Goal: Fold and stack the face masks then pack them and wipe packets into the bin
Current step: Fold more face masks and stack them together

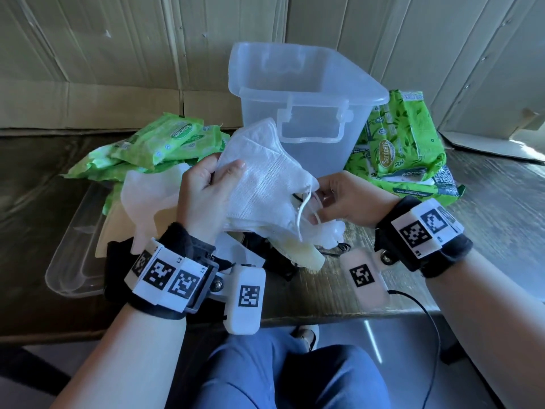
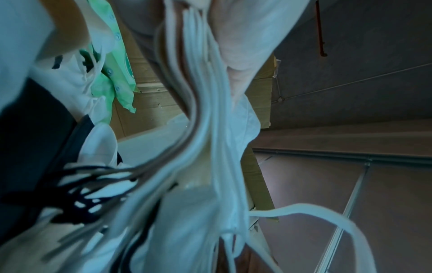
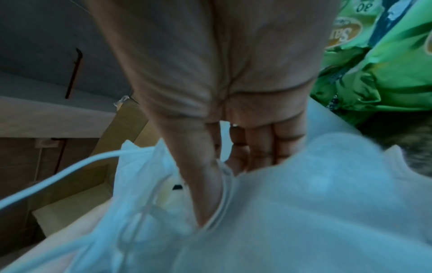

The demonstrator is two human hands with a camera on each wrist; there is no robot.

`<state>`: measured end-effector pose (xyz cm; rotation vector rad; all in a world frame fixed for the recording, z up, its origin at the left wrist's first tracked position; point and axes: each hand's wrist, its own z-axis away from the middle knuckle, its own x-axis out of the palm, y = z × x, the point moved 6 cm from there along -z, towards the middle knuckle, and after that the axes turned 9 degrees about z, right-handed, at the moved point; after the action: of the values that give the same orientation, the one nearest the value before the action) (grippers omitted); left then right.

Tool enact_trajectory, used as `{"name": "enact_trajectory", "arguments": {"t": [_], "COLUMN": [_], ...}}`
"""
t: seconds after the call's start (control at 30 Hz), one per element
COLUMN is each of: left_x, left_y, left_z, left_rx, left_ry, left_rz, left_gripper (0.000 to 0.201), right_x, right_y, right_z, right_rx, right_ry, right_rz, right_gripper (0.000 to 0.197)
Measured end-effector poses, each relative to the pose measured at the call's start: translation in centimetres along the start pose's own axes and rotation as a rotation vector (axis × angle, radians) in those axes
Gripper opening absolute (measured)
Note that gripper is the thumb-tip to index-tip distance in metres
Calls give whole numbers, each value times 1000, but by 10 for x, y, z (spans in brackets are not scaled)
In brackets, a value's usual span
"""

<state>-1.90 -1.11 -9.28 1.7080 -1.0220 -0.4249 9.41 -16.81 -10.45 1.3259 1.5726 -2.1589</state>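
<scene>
I hold a stack of folded white face masks (image 1: 265, 178) above the table, in front of the clear plastic bin (image 1: 309, 93). My left hand (image 1: 227, 169) grips the stack's left end, thumb on top. My right hand (image 1: 320, 202) pinches the right end, where the white ear loops (image 1: 303, 214) hang. In the right wrist view my thumb (image 3: 205, 184) sits inside an ear loop, against the masks (image 3: 304, 212). The left wrist view shows the layered mask edges (image 2: 205, 129). Green wipe packets lie left (image 1: 171, 140) and right (image 1: 404, 143) of the bin.
A clear lid (image 1: 73, 255) lies flat at the table's left front. More white masks (image 1: 147, 196) and black ones (image 1: 265, 252) lie under my hands. Cardboard panels (image 1: 118, 54) stand behind the table. A black cable (image 1: 427, 314) runs off the front edge.
</scene>
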Motion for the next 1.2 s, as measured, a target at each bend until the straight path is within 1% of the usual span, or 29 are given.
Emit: {"name": "enact_trajectory", "arguments": {"t": [0.07, 0.2, 0.27, 0.3, 0.37, 0.43, 0.47, 0.5, 0.53, 0.6, 0.63, 0.67, 0.7, 0.73, 0.8, 0.87, 0.9, 0.93, 0.97, 1.0, 1.03, 1.07, 1.1, 1.13, 1.17, 1.2], "left_x": [-1, -1, -4, -6, -12, -21, -25, -28, -31, -32, -30, -27, -23, -18, -3, 10, 16, 20, 24, 27, 28, 27, 26, 25, 24, 24], "left_y": [3, 5, 5, 2, 1, 0, 1, 2, 4, 6, 7, 9, 9, 9, 11, 13, 14, 14, 13, 13, 13, 12, 13, 12, 12, 11], "left_z": [-1, -1, -1, -2, -3, -6, -8, -9, -10, -10, -9, -8, -7, -6, -2, 5, 9, 11, 13, 15, 16, 16, 17, 18, 19, 19], "left_rx": [8, 16, 14, 11, 6, 10, 28, 45, 61, 98, 118, 132, 134, 129, 99, 46, 9, -41, -98, -126, -128, -118, -107, -106, -112, -119], "left_ry": [17, 26, 51, 63, 102, 152, 178, 204, 227, 233, 218, 192, 159, 118, 31, -20, -42, -65, -100, -125, -137, -126, -97, -61, -38, -27], "left_rz": [14, 22, 9, 3, -23, -61, -74, -83, -86, -79, -86, -109, -137, -162, -191, -138, -96, -43, 29, 83, 95, 75, 55, 43, 47, 54], "left_gripper": [33, 46, 53, 50, 26, 30, 28, 22, 19, 33, 41, 43, 43, 40, 37, 32, 27, 26, 31, 41, 52, 56, 52, 43, 31, 25], "right_x": [0, 8, 5, 1, -7, -15, -20, -27, -35, -57, -67, -75, -80, -82, -78, -65, -57, -50, -43, -38, -35, -32, -31, -30, -30, -32], "right_y": [3, 1, 2, 5, 10, 12, 12, 13, 13, 11, 9, 4, -2, -13, -37, -58, -64, -68, -68, -68, -67, -66, -65, -66, -66, -66], "right_z": [2, 4, 6, 7, 11, 15, 17, 18, 20, 26, 30, 34, 38, 42, 45, 44, 43, 40, 37, 35, 34, 34, 34, 35, 37, 40], "right_rx": [8, 7, 3, 13, 26, 33, 44, 64, 89, 113, 96, 54, -1, -70, -230, -362, -389, -389, -376, -356, -339, -329, -326, -326, -329, -332], "right_ry": [-24, -78, -66, -52, -23, 20, 57, 112, 192, 434, 570, 682, 759, 794, 777, 683, 640, 605, 585, 572, 563, 555, 547, 536, 530, 536], "right_rz": [37, 22, -55, -83, -109, -113, -98, -69, -35, -22, -73, -145, -206, -254, -297, -283, -261, -231, -197, -173, -162, -153, -149, -149, -153, -153], "right_gripper": [27, 44, 45, 44, 46, 48, 48, 47, 45, 42, 40, 39, 39, 39, 32, 28, 28, 28, 27, 26, 25, 24, 22, 19, 18, 19]}}
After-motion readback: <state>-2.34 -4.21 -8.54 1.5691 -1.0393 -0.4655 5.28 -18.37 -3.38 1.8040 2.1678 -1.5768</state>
